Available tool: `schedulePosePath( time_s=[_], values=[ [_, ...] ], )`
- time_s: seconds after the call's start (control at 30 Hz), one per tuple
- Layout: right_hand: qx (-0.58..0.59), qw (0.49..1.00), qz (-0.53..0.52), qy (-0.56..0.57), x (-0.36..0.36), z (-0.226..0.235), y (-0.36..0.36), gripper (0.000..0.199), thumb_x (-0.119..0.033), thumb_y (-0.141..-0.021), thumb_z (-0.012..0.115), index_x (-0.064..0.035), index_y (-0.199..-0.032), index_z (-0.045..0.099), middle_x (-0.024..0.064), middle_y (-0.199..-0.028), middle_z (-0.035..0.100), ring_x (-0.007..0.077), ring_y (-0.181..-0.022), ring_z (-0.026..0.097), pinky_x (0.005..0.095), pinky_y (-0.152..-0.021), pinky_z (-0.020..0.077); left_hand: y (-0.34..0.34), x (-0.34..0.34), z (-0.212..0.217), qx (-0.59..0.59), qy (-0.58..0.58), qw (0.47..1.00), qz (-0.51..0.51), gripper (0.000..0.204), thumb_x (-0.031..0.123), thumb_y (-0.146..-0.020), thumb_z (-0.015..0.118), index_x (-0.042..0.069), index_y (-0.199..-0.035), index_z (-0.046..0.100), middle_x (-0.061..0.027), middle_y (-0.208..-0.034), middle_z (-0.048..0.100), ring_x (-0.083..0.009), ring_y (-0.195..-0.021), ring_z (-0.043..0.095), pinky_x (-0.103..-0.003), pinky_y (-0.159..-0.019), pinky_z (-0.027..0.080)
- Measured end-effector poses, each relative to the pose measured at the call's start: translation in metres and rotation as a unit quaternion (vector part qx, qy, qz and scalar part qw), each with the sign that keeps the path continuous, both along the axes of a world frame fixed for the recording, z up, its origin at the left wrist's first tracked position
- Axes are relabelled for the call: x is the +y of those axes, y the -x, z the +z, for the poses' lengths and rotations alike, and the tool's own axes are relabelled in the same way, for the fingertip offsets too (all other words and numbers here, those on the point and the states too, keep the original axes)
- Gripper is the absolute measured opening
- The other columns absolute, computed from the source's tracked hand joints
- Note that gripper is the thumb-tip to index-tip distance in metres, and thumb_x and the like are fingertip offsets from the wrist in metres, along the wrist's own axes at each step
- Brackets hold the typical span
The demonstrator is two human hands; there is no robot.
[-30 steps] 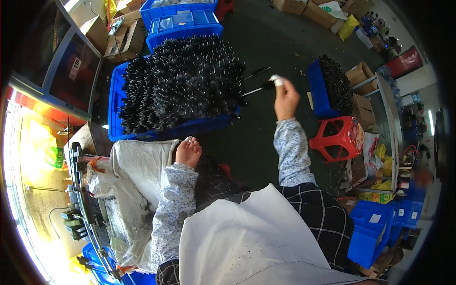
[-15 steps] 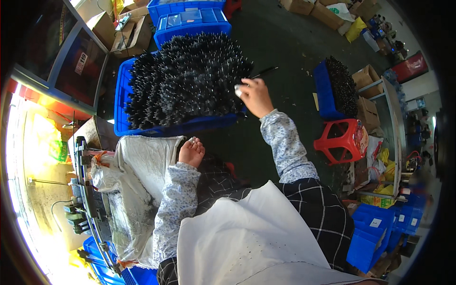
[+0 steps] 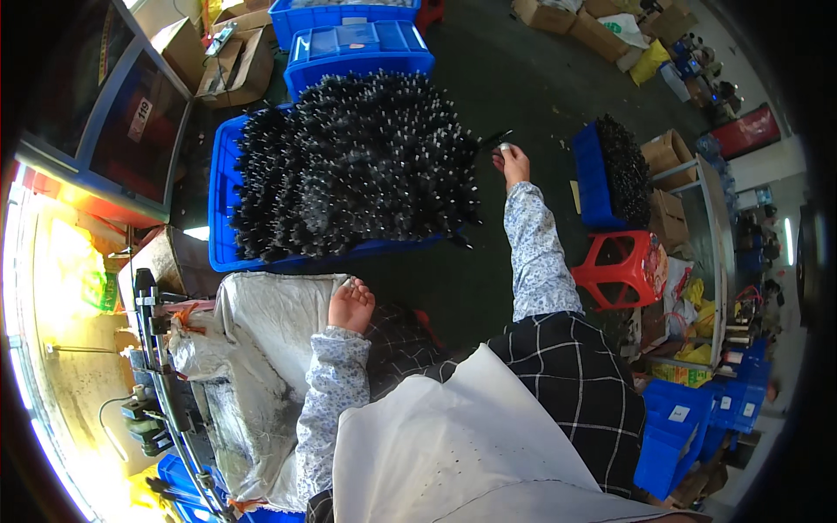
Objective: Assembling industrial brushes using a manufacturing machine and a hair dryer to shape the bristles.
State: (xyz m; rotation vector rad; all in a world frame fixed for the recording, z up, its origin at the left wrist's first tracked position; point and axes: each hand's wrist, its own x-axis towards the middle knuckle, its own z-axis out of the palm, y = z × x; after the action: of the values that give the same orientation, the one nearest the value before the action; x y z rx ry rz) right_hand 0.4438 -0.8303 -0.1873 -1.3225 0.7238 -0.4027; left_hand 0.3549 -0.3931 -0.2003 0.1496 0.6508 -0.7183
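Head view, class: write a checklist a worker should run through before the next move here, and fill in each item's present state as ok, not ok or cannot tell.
1. Right hand grips a thin black part at the pile's edge: ok.
2. Part is free of the heap of black parts: cannot tell, its far end meets the pile.
3. Left hand rests on the grey sack, holding nothing: ok.
4. Heap stays inside the blue crate: not ok, parts overhang its rim.
5. Floor beside the red stool free for the right arm: ok.

Dark floor (image 3: 523,96): blue crates (image 3: 222,209), red stool (image 3: 621,261), cardboard boxes (image 3: 593,26).
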Motion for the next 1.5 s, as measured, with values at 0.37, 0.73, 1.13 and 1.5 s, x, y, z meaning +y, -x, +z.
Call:
schedulePosePath(
  time_s=[0.37, 0.73, 1.13, 1.5],
  values=[
    [0.146, 0.861, -0.220, 0.434, 0.004, 0.073, -0.029, 0.039, -0.026, -0.084, 0.041, 0.0009, -0.063, 0.061, 0.0099, -0.055, 0.058, 0.0248, -0.057, 0.058, 0.0372, -0.058, 0.0439, -0.003, 0.038, 0.025, -0.013, -0.049, 0.997, 0.049, 0.022, 0.018, -0.084, 0.035, 0.002, -0.086, 0.050, -0.0045, -0.079, 0.055, -0.0159, -0.070, 0.051, -0.028, -0.066, 0.042],
    [-0.072, 0.867, 0.096, 0.483, 0.193, 0.207, -0.092, 0.021, -0.021, -0.084, 0.044, -0.0030, -0.079, 0.054, 0.0111, -0.070, 0.059, 0.0240, -0.064, 0.057, 0.0334, -0.059, 0.0425, 0.041, 0.039, 0.147, -0.197, -0.013, 0.980, 0.039, 0.019, 0.019, -0.083, 0.039, 0.005, -0.095, 0.044, -0.0042, -0.082, 0.050, -0.0141, -0.071, 0.044, -0.026, -0.069, 0.038],
    [0.078, 0.735, 0.245, 0.628, 0.206, 0.071, -0.137, 0.038, -0.043, -0.069, 0.057, -0.0217, -0.101, 0.056, 0.0118, -0.098, 0.057, 0.0303, -0.092, 0.052, 0.0367, -0.081, 0.0398, 0.261, 0.156, 0.158, -0.159, -0.351, 0.834, 0.395, 0.019, 0.019, -0.082, 0.044, 0.007, -0.096, 0.045, -0.0044, -0.078, 0.049, -0.0138, -0.068, 0.045, -0.025, -0.063, 0.037],
    [-0.081, 0.526, 0.373, 0.760, 0.312, 0.163, -0.127, 0.043, -0.020, -0.076, 0.054, -0.0056, -0.115, 0.042, 0.0152, -0.110, 0.049, 0.0305, -0.098, 0.049, 0.0366, -0.084, 0.0379, 0.434, 0.104, 0.106, 0.086, -0.506, 0.721, 0.465, 0.012, 0.013, -0.083, 0.045, 0.006, -0.094, 0.045, -0.0040, -0.081, 0.053, -0.0089, -0.069, 0.051, -0.021, -0.064, 0.041]
  ],
)
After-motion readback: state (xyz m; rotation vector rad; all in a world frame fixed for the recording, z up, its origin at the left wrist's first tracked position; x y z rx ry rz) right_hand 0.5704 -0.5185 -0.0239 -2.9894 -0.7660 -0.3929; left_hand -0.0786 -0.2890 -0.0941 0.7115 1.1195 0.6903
